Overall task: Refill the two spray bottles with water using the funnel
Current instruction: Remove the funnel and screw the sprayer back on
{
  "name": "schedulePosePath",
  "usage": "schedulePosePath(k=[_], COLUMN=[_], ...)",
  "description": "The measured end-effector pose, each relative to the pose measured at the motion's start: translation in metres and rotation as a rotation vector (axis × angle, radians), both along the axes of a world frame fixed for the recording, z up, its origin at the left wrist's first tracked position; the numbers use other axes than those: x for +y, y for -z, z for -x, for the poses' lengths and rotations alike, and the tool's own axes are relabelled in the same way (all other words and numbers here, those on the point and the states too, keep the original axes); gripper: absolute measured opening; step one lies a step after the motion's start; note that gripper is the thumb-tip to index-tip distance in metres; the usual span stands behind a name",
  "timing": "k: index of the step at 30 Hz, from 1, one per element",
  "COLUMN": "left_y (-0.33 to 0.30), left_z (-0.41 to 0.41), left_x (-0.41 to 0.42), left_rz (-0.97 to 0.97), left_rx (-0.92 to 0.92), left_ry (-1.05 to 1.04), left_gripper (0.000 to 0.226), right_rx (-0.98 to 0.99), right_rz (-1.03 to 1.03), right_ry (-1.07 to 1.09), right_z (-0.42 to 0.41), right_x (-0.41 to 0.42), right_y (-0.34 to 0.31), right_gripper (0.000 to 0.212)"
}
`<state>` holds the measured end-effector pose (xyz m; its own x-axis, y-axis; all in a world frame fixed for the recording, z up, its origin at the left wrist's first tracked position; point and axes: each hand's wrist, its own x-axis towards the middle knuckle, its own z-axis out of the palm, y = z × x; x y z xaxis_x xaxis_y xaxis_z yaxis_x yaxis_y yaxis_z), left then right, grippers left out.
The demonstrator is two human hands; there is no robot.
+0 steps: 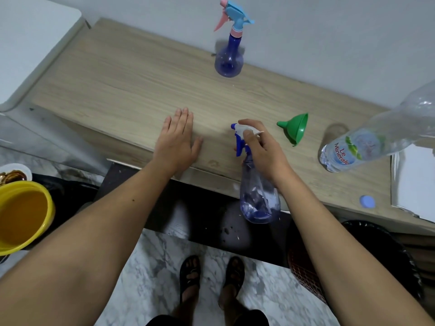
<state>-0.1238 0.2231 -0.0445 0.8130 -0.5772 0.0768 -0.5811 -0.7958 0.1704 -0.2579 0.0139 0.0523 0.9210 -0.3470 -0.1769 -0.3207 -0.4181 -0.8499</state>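
The left hand (pixel 179 140) is laid flat and released on the wooden surface (pixel 117 90), likely for balance. The near spray bottle (pixel 257 196) is grasped at its trigger head by the right hand (pixel 263 149), probably for unscrewing; the green funnel (pixel 295 128) and water bottle (pixel 367 142) are kept close by.

- I read this as a room in a home — a plain living space, not a lab or shop.
- My landmark is the wood-grain table (pixel 131 85), pushed against a bare pale wall (pixel 329 31).
- Below its near edge I see marble-pattern floor tiles (pixel 150 262) and my own feet in dark open sandals (pixel 189 276).
- Left of the table stands a yellow plastic bucket (pixel 26 215), with a white appliance or cabinet (pixel 30 43) behind it.
- On the table's right end stands a store-bought water bottle (pixel 367 144) — household stuff — beside white paper sheets (pixel 414 180).
- Under that right end sits a black-rimmed mesh basket (pixel 367 260).
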Motion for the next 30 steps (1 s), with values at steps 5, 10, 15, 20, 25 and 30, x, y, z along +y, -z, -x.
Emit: schedulePosePath(k=[5,10,15,20,25,30], left_y=[0.0026,0.0037,0.0054,0.0048,0.0062,0.0045], left_z=[-0.0003,-0.0002,0.0002,0.0003,0.0008,0.0009], left_x=[-0.0002,0.0001,-0.0001,-0.0006,0.0003,-0.0003], left_rz=[0.018,0.026,0.043,0.06,0.052,0.058], left_rx=[-0.016,-0.032,-0.043,-0.044,-0.039,-0.033], left_ry=[-0.004,-0.007,-0.009,-0.009,-0.011,-0.014], left_gripper=[0.082,0.082,0.081,0.081,0.082,0.081], right_rx=[-0.013,-0.04,-0.051,-0.069,-0.077,-0.1], right_rz=[0.045,0.036,0.061,0.057,0.023,0.049], right_ry=[-0.018,0.009,-0.034,-0.004,-0.065,-0.054], right_z=[-0.0016,-0.0023,-0.0008,0.0,0.0006,0.0002], right_x=[-0.0033,-0.0034,-0.0061,-0.005,-0.006,-0.0035], right_y=[0.003,0.0011,0.002,-0.0004,0.0008,0.0022], right_gripper=[0.022,0.026,0.018,0.023,0.018,0.022])
